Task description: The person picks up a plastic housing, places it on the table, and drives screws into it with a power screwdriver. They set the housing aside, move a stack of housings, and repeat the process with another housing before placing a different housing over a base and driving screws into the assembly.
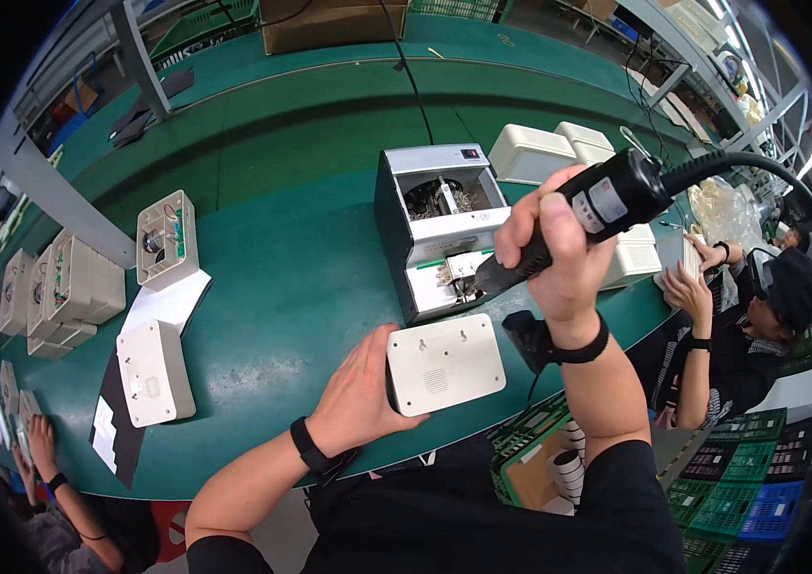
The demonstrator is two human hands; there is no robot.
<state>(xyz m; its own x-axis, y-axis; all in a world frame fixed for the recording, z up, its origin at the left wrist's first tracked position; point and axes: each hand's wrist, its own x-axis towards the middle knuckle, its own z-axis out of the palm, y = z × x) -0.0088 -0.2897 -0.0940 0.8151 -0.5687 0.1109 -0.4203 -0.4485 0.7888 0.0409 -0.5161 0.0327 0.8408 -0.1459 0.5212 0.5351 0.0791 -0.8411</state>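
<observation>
My right hand [564, 253] is wrapped round a black electric screwdriver [621, 191], its cable running off to the right. The screwdriver's lower end is at the front outlet of a grey-and-black screw feeder [454, 222]; the bit itself is hard to make out. Loose screws show in the feeder's open top. Just in front of the feeder, my left hand [353, 387] grips the left side of an off-white plastic housing [449, 364]. Its back faces up, with corner holes, two keyhole slots and a small grille.
Another off-white housing [153, 373] lies at left, below an open one [167, 239] with wires and a green board. Several housings [90, 282] are stacked farther left. More covers [532, 153] stand behind the feeder. Co-workers' hands [698, 273] are at work on the right and far left.
</observation>
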